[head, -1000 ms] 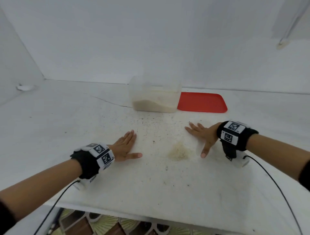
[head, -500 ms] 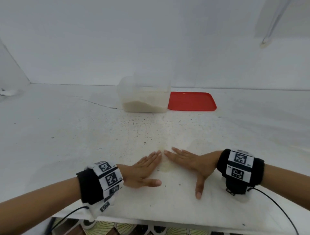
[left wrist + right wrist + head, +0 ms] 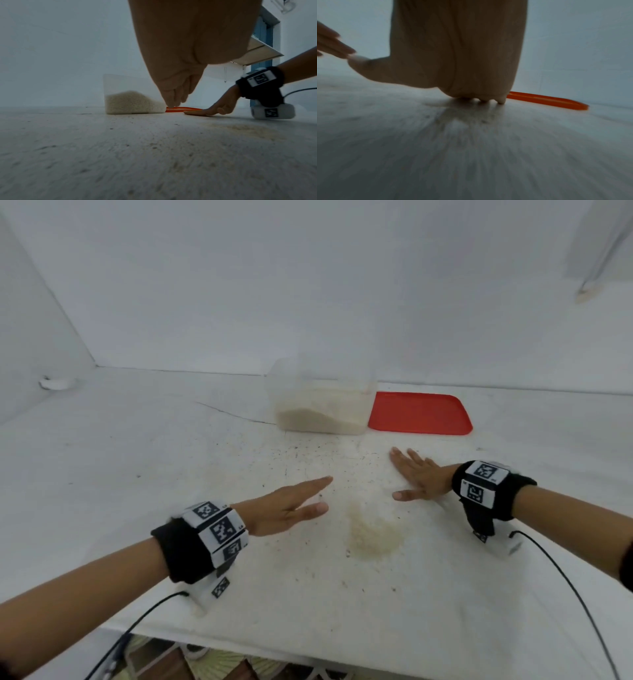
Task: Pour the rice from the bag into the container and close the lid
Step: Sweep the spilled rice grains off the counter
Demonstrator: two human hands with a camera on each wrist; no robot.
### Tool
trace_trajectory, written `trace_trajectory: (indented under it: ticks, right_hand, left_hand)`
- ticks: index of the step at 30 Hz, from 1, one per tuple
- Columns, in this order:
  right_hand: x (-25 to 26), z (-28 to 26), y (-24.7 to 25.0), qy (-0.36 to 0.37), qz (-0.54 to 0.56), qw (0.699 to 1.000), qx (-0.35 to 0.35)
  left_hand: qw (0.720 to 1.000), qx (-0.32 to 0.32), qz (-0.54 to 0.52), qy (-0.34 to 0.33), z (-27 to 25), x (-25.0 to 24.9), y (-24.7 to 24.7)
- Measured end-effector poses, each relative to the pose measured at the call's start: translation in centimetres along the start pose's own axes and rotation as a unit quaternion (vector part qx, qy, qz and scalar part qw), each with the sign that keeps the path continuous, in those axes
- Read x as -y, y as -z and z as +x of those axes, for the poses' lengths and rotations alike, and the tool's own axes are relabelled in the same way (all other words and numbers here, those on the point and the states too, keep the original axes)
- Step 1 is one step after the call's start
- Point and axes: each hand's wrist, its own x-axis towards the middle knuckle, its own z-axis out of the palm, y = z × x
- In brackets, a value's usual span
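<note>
Both the left hand point(image 3: 287, 508) and right hand point(image 3: 419, 477) lie flat and empty, the right on the table point(image 3: 137, 474). The loose spilled rice point(image 3: 373, 534) between them scatters easily; scoop from its edges. The stiff red lid point(image 3: 419, 414), at 1 o'clock, lifts by its rim.

A red lid point(image 3: 419, 414) is being shown beyond the fingers, beside a clear container point(image 3: 322, 392) of off-white rice point(image 3: 318, 419); black-and-white checked wristbands point(image 3: 219, 529) are being worn.

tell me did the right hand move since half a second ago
Yes. The right hand has moved away from the left hand and toward the red lid, with the spilled rice now uncovered between them.
</note>
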Motion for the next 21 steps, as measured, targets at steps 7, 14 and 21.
trace_trajectory:
  ticks: [7, 14, 21]
  right_hand:
    - [3.4, 4.3, 2.9, 0.111, -0.077, 0.989, 0.054]
    - [6.2, 2.1, 1.2, 0.242, -0.129, 0.955, 0.112]
    - [6.7, -2.2, -2.5, 0.28, -0.119, 0.946, 0.108]
  left_hand:
    - [0.982, -0.184, -0.027, 0.016, -1.5, 2.9, 1.2]
    - [0.98, -0.185, -0.016, 0.072, -1.1, 5.0, 3.9]
    - [0.98, -0.083, 0.123, 0.134, 3.8, 5.3, 5.0]
